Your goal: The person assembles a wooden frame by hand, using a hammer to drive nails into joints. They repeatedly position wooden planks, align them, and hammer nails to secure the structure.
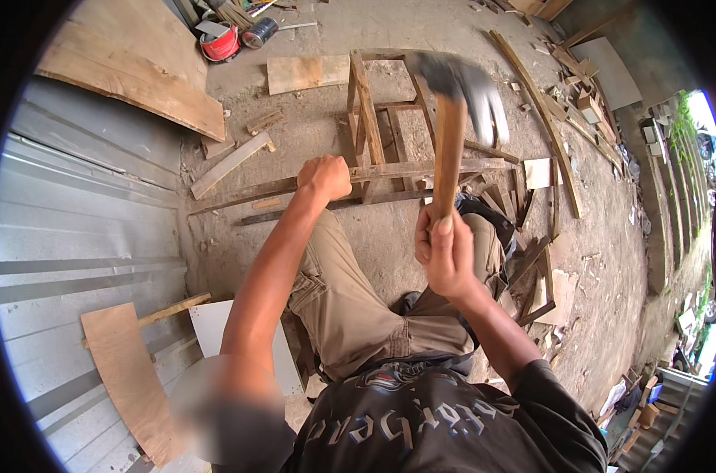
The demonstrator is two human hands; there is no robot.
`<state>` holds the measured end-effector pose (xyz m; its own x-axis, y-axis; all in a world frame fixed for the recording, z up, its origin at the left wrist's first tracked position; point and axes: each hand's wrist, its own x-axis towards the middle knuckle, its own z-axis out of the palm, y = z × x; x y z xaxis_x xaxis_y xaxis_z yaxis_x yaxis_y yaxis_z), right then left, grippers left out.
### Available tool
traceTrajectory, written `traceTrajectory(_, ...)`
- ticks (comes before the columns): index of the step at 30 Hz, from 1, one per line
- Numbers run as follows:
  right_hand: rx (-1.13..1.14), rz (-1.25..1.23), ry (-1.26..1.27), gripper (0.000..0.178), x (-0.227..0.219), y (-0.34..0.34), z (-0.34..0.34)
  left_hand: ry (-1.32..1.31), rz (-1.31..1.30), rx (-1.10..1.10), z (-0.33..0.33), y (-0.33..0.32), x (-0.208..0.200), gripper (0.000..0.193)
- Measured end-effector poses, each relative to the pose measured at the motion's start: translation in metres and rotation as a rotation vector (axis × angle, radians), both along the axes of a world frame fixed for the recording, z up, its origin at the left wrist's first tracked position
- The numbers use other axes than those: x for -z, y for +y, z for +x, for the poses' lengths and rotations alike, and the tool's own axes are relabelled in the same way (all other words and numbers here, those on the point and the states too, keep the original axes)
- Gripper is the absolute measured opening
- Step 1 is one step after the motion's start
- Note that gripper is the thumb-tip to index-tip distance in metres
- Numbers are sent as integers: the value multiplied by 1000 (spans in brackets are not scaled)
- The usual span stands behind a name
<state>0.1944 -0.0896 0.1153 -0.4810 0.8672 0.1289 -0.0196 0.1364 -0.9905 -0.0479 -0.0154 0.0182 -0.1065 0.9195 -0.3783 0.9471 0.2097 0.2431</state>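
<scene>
My right hand is wrapped round the wooden handle of a claw hammer. The hammer is raised, its dark head at the top and blurred by motion. My left hand is closed on a long wooden strip that lies crosswise in front of my knees. Whatever else the left fingers may hold is hidden beneath them. Just beyond the strip stands a wooden frame with legs and crossbars, partly covered by the hammer. A second, darker strip runs below the first one.
A wide wooden board juts in at the upper left above corrugated metal sheeting. A red bucket and a dark can are at the back. Long timber and several offcuts lie on the right.
</scene>
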Motion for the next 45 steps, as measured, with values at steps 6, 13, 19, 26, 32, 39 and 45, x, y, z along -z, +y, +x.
traceTrajectory(6,-8,-552,-521,47,46,5,26,30,-25,10,-3,1,10,26)
traceTrajectory(13,97,26,-90,37,8,-1,8,26,27,-16,1,-1,7,25)
traceTrajectory(19,-39,-298,-603,49,54,-8,28,27,-4,34,4,-1,2,25)
traceTrajectory(26,30,-65,-258,47,2,-16,13,15,10,-20,5,-3,4,25)
traceTrajectory(32,-78,-366,-668,49,35,-11,24,2,49,-21,2,-2,6,26)
traceTrajectory(39,40,-85,-462,50,27,-19,18,27,-10,11,6,0,4,27)
traceTrajectory(45,29,-327,-538,52,19,-12,23,48,0,11,8,-1,2,26)
